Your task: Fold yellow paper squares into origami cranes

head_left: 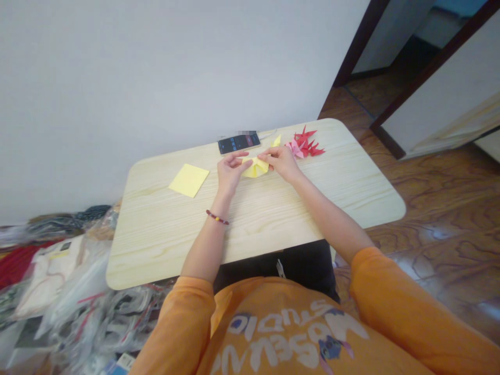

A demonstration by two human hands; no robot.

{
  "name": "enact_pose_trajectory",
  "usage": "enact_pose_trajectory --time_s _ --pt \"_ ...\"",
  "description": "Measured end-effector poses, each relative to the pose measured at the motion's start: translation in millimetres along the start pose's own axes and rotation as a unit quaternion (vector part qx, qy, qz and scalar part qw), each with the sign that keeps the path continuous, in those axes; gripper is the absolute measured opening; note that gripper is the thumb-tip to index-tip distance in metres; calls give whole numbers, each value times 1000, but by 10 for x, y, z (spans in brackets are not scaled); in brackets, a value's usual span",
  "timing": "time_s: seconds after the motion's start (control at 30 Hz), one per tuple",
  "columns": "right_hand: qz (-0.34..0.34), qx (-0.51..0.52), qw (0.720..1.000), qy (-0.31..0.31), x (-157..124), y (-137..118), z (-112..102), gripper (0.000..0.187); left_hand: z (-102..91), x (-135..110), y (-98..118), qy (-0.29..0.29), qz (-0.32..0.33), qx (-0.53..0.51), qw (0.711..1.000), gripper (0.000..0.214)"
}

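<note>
Between my two hands is a partly folded piece of yellow paper (255, 169), creased and held just above or on the table. My left hand (231, 171) pinches its left side with thumb and fingers. On the other side, my right hand (282, 160) grips the upper right edge. A square of yellow paper (189, 180) lies flat to the left of my left hand. Beyond my right hand are red folded paper cranes (308, 141), a pink one (296, 149) and a small yellow folded piece (277, 141).
A phone (239, 142) with a lit dark screen lies at the table's back edge, against the wall. The pale wooden table (164, 234) has rounded corners. Plastic-wrapped bundles (86, 291) are piled at the left, and a doorway opens at the right.
</note>
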State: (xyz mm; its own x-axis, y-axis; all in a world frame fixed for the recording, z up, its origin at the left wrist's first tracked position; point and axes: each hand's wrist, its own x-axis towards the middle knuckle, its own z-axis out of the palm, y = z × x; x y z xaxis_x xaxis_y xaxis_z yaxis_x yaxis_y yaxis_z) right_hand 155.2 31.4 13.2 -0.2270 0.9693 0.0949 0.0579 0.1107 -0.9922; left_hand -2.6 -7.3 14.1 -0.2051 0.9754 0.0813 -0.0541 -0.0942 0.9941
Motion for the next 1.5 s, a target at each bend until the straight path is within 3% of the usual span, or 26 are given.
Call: enact_pose_trajectory --time_s 0.27,0.57,0.8,1.03,1.2,1.33,1.5 --pt "39 85 996 -5 -2 17 34 31 42 27 -107 1 -36 -93 995 29" --pt "56 45 997 -17 -29 -84 12 29 12 14 -102 -21 -40 -22 999 29" --pt "60 39 997 27 -27 -129 -5 20 5 17 -69 -23 -33 1 999 20" --pt "46 30 998 6 -20 -84 -4 33 15 1 -79 -72 -25 28 997 27" --pt "54 119 991 0 2 -42 -34 38 12 0 -89 -67 -47 16 997 33" --pt "73 156 985 -3 18 -31 -42 28 -2 20 -114 -53 -46 1 997 33" --pt "81 159 984 13 30 -14 -20 24 12 31 -131 -44 -2 30 999 27"
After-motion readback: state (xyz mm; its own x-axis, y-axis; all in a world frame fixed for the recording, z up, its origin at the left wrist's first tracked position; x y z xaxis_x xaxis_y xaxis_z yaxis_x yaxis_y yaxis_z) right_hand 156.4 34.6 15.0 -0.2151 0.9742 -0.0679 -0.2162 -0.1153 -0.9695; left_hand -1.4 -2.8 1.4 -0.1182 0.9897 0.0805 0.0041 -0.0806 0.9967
